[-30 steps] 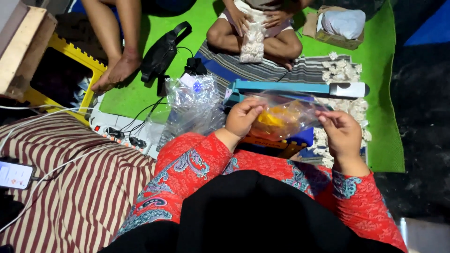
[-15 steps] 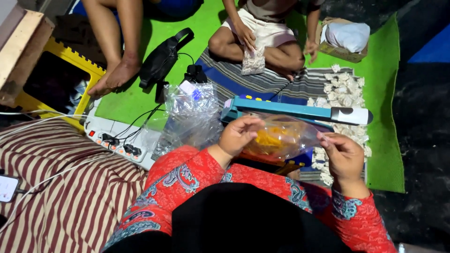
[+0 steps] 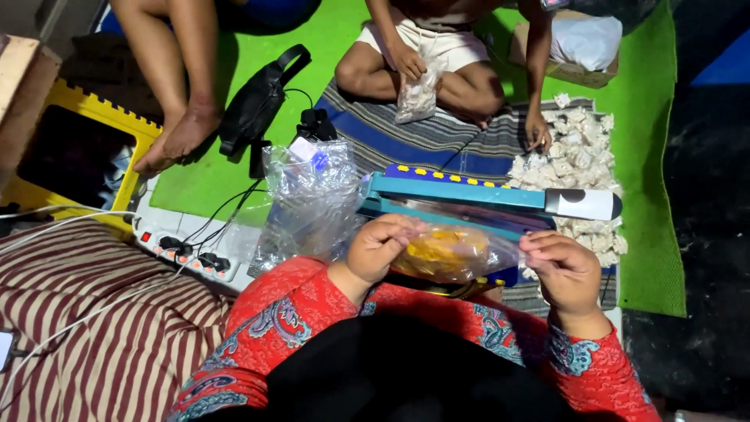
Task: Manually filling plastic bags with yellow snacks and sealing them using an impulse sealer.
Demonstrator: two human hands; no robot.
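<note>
Item: clear snack bag (image 3: pixel 449 254), orange contents, stretched between my hands, long axis left to right. My left hand (image 3: pixel 380 246) pinches one end, my right hand (image 3: pixel 564 270) the other. Just beyond, parallel: blue sealer bar (image 3: pixel 469 194); neither hand nearer.

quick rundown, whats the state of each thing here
clear plastic bag of yellow snacks: held up between both hands
left hand: grip on the bag's left end
right hand: pinching its right end
blue bar-shaped heat sealer: arm raised, open
white power strip: several plugs in
pile of small white packets: loose on the mat
</note>
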